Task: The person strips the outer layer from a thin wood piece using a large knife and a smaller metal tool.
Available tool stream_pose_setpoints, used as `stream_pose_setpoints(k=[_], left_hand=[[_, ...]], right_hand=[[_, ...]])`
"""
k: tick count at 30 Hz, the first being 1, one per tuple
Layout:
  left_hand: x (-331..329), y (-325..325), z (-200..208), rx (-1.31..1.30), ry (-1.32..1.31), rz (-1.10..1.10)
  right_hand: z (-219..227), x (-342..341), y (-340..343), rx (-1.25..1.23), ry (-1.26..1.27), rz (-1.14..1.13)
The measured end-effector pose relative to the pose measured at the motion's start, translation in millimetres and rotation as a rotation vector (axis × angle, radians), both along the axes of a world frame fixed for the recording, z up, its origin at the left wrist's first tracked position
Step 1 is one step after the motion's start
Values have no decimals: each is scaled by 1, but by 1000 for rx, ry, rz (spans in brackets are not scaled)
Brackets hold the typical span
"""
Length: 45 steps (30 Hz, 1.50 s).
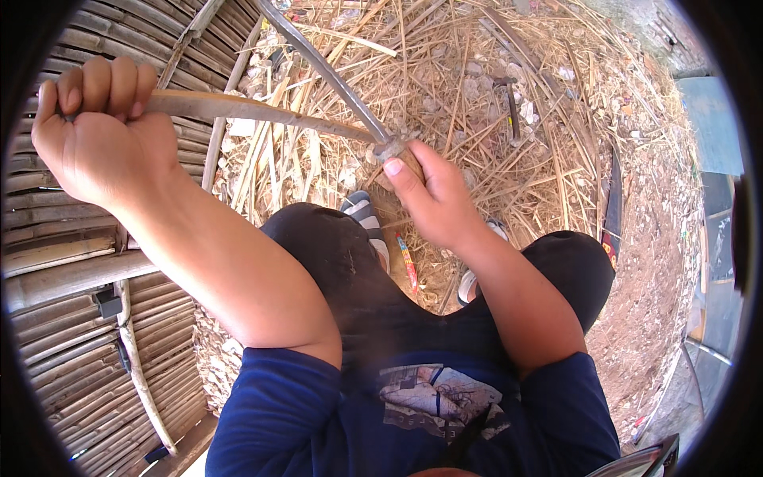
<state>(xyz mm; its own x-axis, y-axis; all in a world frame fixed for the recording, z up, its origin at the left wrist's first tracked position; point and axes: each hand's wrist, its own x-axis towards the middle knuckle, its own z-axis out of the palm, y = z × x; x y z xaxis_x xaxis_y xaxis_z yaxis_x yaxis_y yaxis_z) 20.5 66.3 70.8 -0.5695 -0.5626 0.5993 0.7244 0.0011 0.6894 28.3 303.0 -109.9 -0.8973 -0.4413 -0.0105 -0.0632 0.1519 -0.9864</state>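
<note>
My left hand is raised at the left, its fingers wrapped round one end of a bamboo strip. The strip runs right and slightly down to the base of a long knife. My right hand, in front of my knees, grips the knife's thick brown handle, thumb on top. The grey blade slants up and left, out of the picture's top edge. Strip and blade meet just above my right thumb; I cannot tell how deep the edge sits in the strip.
Bamboo shavings cover the ground ahead, with a hammer among them. A wall of bamboo slats stands close on my left. A red and green wrapper lies between my sandalled feet. A dark, long flat tool lies beyond my right knee.
</note>
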Motion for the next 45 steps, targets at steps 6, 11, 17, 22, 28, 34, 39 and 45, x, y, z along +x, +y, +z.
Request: stream_pose_setpoints(k=[6, 11, 17, 22, 28, 34, 39, 45], left_hand=[[-5, 16, 2, 62, -5, 162], [-2, 11, 4, 80, -8, 119], [-4, 10, 2, 59, -8, 84], [-5, -3, 0, 5, 6, -20], [-6, 7, 1, 83, -14, 142], [-3, 1, 2, 99, -17, 112], [-1, -2, 4, 102, -23, 127], [-4, 9, 1, 66, -10, 98]], right_hand=[[-67, 5, -10, 412, 121, -27], [-58, -1, -13, 331, 35, -27], [-14, 2, 1, 346, 62, -9], [0, 4, 3, 62, 180, -37], [-96, 3, -7, 468, 171, -57], [-71, -7, -11, 306, -211, -13], [-39, -3, -7, 214, -154, 24], [-45, 9, -5, 239, 183, 15]])
